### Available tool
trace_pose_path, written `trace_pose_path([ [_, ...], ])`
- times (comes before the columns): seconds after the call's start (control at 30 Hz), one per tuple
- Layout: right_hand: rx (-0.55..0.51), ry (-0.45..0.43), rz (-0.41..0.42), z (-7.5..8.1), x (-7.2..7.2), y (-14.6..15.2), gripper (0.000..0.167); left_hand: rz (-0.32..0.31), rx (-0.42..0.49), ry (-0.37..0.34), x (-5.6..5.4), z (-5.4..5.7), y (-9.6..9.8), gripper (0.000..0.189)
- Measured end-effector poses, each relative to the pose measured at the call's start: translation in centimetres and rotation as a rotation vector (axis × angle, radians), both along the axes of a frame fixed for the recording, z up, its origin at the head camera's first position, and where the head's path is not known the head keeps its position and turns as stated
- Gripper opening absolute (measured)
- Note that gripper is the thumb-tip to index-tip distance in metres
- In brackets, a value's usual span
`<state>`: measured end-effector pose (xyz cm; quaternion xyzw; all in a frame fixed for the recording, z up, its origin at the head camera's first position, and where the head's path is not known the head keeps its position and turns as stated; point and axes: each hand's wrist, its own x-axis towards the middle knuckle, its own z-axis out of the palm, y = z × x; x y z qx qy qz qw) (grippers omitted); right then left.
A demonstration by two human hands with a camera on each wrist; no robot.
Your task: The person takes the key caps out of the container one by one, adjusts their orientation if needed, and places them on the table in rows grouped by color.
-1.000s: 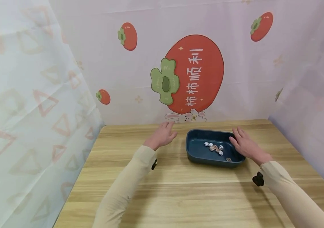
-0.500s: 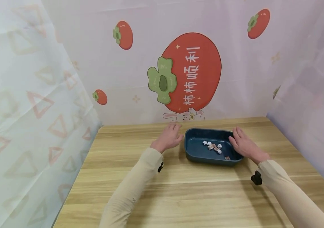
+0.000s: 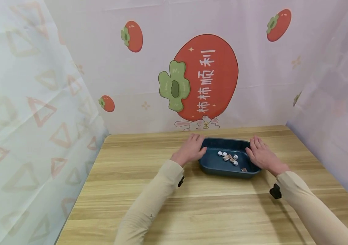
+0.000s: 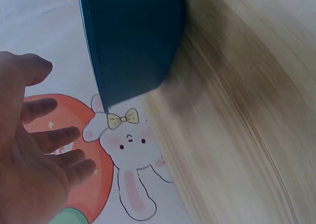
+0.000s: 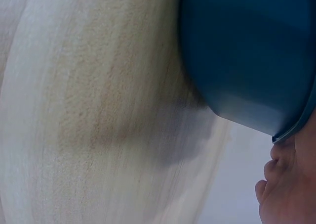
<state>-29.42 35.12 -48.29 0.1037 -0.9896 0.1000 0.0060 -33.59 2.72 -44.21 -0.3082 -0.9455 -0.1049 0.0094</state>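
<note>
A dark blue rectangular tray [image 3: 220,172] with rounded corners stands on the wooden table, holding several small white and brown blocks [image 3: 230,157]. My left hand [image 3: 191,148] is at its left end in the head view, thumb over the rim. In the left wrist view my left hand [image 4: 47,150] has loosely spread fingers, with a gap between them and the tray wall [image 4: 133,41]. My right hand [image 3: 263,154] holds the tray's right end, thumb inside and fingers outside. The right wrist view shows its fingertips bent just below the tray's rim [image 5: 291,130].
The wooden table [image 3: 223,214] extends in front of and beside the tray. Behind it hangs a pale cloth backdrop [image 3: 149,78] with printed red persimmons and a rabbit. Cloth walls [image 3: 39,136] enclose the left and right sides.
My left hand has moved rightward across the table to the tray's left end. The right hand stays at the right end. The view has shifted slightly; the blocks look unmoved within the tray.
</note>
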Motion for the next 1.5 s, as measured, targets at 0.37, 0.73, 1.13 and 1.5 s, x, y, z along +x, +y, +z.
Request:
trace_pose_path([
  [0.37, 0.005, 0.006, 0.000, 0.4, 0.2, -0.3, 0.071, -0.170, 0.055, -0.008, 0.8, 0.2, 3.0, 0.049],
  [0.73, 0.011, -0.001, 0.002, 0.3, 0.0, -0.5, 0.071, -0.200, 0.093, -0.170, 1.3, -0.6, 5.0, 0.044],
  [1.13, 0.003, 0.070, 0.027, -0.2, 0.0, -0.7, 0.069, -0.227, 0.130, -0.276, 1.2, -2.3, 8.0, 0.041],
  [1.5, -0.032, 0.033, 0.043, 0.4, 0.2, -0.6, 0.069, -0.215, 0.104, -0.329, 1.3, -2.6, 9.9, 0.041],
])
